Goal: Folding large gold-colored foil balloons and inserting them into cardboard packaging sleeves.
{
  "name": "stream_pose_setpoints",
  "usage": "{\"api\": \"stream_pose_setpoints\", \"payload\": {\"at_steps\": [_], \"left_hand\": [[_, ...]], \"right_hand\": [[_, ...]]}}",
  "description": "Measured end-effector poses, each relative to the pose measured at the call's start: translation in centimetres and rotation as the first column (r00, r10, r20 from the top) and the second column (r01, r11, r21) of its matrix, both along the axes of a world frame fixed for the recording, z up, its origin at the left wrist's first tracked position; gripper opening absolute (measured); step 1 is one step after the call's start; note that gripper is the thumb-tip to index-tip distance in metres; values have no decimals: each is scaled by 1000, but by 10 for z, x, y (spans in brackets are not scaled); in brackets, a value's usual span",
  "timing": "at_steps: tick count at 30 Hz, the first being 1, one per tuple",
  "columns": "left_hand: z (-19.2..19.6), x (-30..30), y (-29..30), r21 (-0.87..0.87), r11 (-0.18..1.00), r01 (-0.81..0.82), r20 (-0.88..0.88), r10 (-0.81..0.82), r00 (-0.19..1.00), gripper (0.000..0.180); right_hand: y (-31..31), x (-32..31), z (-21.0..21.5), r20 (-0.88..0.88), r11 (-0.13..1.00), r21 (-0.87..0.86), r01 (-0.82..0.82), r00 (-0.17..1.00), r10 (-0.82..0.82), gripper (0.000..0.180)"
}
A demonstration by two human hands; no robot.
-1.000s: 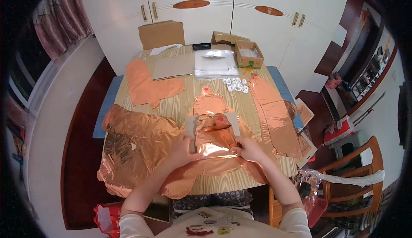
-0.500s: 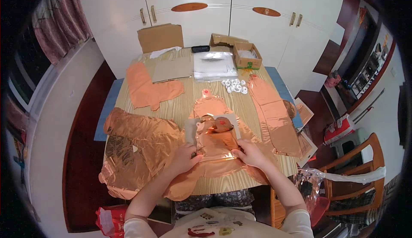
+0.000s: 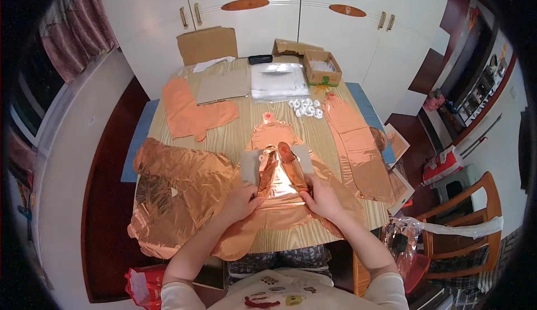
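Observation:
A folded copper foil balloon (image 3: 282,184) lies on a grey cardboard sheet (image 3: 249,167) at the front middle of the table. My left hand (image 3: 241,200) grips its lower left edge, thumb on top. At the lower right edge, my right hand (image 3: 323,198) is closed on the same foil; the fingertips beneath are hidden. The balloon's sides are drawn up into ridges with a shiny hollow between. Beneath the cardboard spreads a larger flat copper foil balloon (image 3: 273,134). More foil balloons lie left (image 3: 179,198), far left (image 3: 193,111) and right (image 3: 358,153).
White ribbon rolls (image 3: 305,108) sit beyond the foil. Farther back are clear plastic bags (image 3: 278,83), a flat cardboard sheet (image 3: 222,88), a black case (image 3: 260,59) and a small cardboard box (image 3: 323,69). A wooden chair (image 3: 486,215) stands at the right.
The folded foil balloon has gone from lying fairly flat to bunched, its sides raised inward. My right hand has shifted slightly left and up, bringing both hands a little closer together.

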State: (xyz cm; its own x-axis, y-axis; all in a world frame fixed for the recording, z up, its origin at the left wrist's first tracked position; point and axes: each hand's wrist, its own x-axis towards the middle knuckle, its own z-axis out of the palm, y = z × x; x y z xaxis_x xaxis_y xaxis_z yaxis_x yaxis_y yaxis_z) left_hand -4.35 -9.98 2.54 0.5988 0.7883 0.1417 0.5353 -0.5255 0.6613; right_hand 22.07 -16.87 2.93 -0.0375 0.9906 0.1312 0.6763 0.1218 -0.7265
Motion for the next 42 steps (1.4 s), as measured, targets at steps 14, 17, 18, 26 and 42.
{"api": "stream_pose_setpoints", "payload": {"at_steps": [14,17,18,26,42], "left_hand": [[-6,11,-1,104,982,-160,-43,166,985,25],[-4,15,2,214,964,-160,-46,173,984,26],[-3,16,2,291,943,-159,-70,187,980,27],[3,49,-59,358,903,236,-199,-174,965,60],[-3,42,-51,410,829,380,-389,-219,895,85]], "right_hand": [[8,1,-8,138,994,114,5,990,-21,63],[12,3,-11,215,993,116,-25,977,0,56],[14,4,-9,223,994,102,-42,975,18,54],[4,1,-1,237,997,41,-68,970,57,56],[56,9,1,-37,998,-54,29,999,-31,54]]}}
